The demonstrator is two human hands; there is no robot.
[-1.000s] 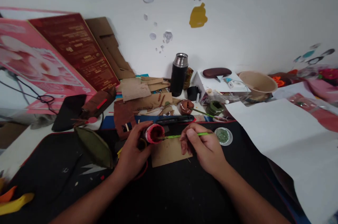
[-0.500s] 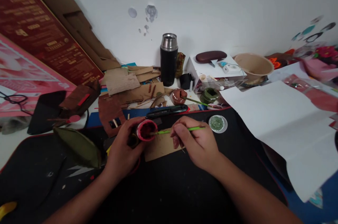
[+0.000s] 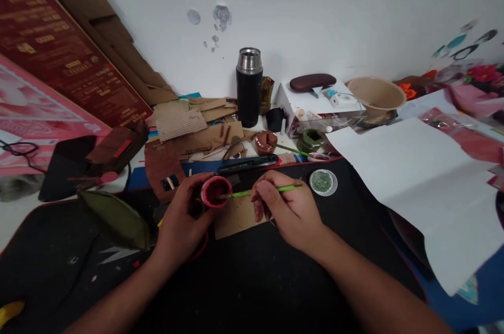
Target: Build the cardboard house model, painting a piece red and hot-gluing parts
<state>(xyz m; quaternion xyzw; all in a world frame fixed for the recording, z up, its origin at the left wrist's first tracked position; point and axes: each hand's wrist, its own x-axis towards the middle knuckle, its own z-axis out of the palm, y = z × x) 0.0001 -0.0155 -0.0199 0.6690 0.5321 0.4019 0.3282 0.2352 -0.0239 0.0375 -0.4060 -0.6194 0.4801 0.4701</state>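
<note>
My left hand (image 3: 184,221) is wrapped round a small paint jar (image 3: 216,190) with red paint inside, its mouth tipped toward me. Between the fingers of my right hand (image 3: 286,208) is a thin green paintbrush (image 3: 246,193), held almost level. The brush's tip reaches into the mouth of the jar; the bristles are hard to make out. Beneath the two hands lies a flat piece of cardboard (image 3: 233,221) on the black mat (image 3: 252,281). To the right of my right hand rests a white lid (image 3: 323,183) with green paint in it.
Behind the hands are a black utility knife (image 3: 248,164), a brown paint jar (image 3: 264,143) with another brush across it, a green paint jar (image 3: 312,141) and a black flask (image 3: 249,90). A dark green leaf-shaped piece (image 3: 114,218) lies left; white paper (image 3: 413,171) spreads right.
The view has shifted slightly. Both hands keep their grip, and the brush tip stays in the red paint jar, with the brush a little more level.
</note>
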